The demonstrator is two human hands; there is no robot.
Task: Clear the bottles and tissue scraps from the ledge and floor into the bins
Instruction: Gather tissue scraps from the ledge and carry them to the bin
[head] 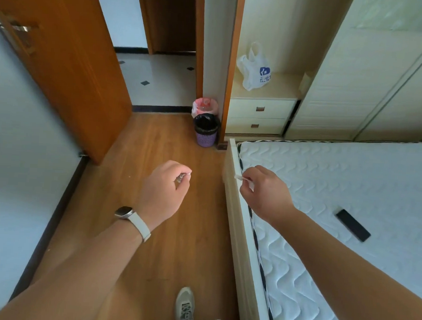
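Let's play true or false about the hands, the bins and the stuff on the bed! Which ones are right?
1. The left hand pinches a small white scrap. True.
2. The right hand holds nothing. False: it pinches a tissue scrap.
3. The purple bin has a black liner. True.
4. The black flat object lies on the floor. False: it lies on the mattress.
5. The white plastic bag hangs on the door. False: it sits on the drawer unit.

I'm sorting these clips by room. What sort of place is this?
Most likely a bedroom in a home: a bare quilted mattress, a pale wardrobe and a two-drawer nightstand.
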